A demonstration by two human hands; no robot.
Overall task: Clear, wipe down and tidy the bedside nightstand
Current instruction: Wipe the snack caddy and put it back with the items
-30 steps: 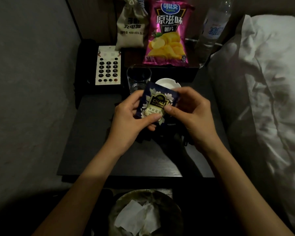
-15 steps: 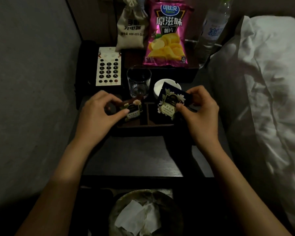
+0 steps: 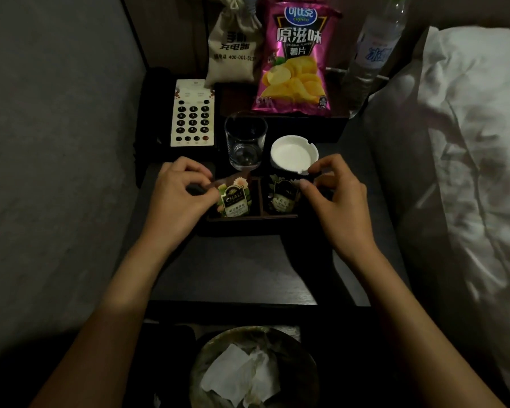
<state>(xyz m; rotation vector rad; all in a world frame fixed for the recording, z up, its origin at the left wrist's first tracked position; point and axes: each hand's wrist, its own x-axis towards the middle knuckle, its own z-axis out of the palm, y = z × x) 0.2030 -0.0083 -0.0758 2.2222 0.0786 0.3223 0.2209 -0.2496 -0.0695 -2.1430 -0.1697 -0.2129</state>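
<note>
Pink chip bag (image 3: 296,58), white ashtray (image 3: 293,154), dk nightstand (image 3: 233,269), beige pouch (image 3: 233,51).

Two tea sachets (image 3: 233,198) lie in a divided tray (image 3: 249,219), glass (image 3: 245,142) and ashtray (image 3: 293,154) just behind.

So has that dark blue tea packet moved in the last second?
Yes. The dark blue tea packet went from both hands, raised in front of the white ashtray, down into the tray's right compartment.
</note>
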